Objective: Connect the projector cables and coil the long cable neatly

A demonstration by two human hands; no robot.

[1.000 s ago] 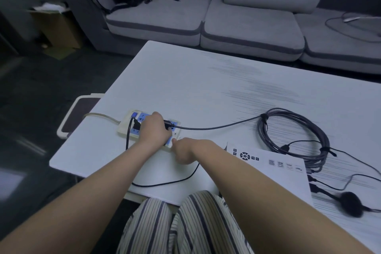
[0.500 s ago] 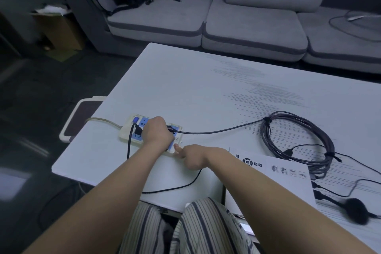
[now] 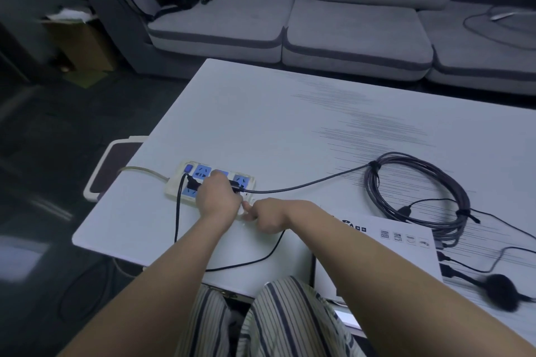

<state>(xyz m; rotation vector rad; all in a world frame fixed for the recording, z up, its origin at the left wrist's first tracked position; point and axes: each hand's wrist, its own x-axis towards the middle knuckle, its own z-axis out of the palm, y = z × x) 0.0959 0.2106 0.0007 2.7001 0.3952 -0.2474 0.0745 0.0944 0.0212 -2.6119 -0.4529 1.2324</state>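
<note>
Little has moved since the earlier frame: both hands stay at the power strip, right fist shifted slightly nearer its corner. Counter (image 3: 261, 113) carries everything. Projector (image 3: 385, 252), white, sits at the near right edge. Long cable (image 3: 417, 197) lies coiled and tied in a loop beside the projector, one straight run leading left to the strip. Power strip (image 3: 185, 185) lies near the counter's left edge, a black plug already in it. Left hand (image 3: 217, 197) covers the strip, fingers curled round the plug end of the long cable, pressing it at a socket. Right hand (image 3: 269, 216) is a loose fist, index finger and thumb tip touching the strip's corner, bracing it. Judgement: power connection underway, seating unclear; coil looks bundled already; small black leads by the projector seem unfinished.
</note>
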